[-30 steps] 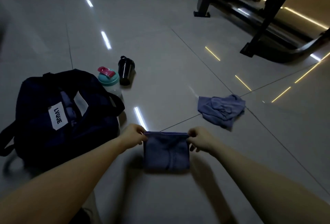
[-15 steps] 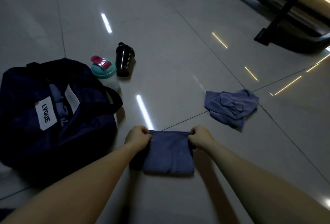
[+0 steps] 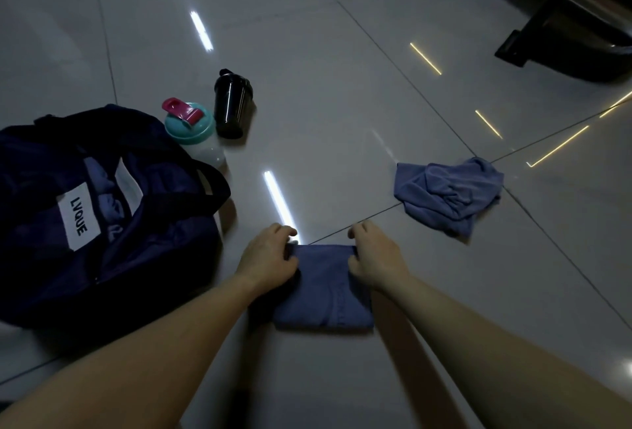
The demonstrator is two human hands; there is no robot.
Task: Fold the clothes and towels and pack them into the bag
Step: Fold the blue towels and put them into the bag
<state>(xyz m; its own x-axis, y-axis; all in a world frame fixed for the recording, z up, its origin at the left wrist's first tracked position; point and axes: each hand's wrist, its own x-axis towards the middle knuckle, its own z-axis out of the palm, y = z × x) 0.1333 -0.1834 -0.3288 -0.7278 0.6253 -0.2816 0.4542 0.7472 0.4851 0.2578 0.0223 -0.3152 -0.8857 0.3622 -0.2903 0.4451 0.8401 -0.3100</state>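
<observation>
A folded blue garment [image 3: 323,295] lies flat on the tiled floor right in front of me. My left hand [image 3: 268,257] grips its far left corner, fingers curled over the edge. At the far right corner my right hand [image 3: 374,259] holds the cloth the same way. A second blue garment [image 3: 448,194] lies crumpled on the floor to the right, beyond my right hand. The dark navy bag [image 3: 44,264] with a white LVQUE label stands open at the left, with blue cloth showing inside.
Beside the bag stand a clear shaker bottle with a teal lid and pink cap [image 3: 191,127] and a black shaker bottle [image 3: 231,105]. Black frames of gym equipment [image 3: 554,14] occupy the far right corner. Glossy floor tiles spread all around.
Both hands moved closer together along the far edge of the folded garment and now lie further over its corners. The view shifted closer and to the left.
</observation>
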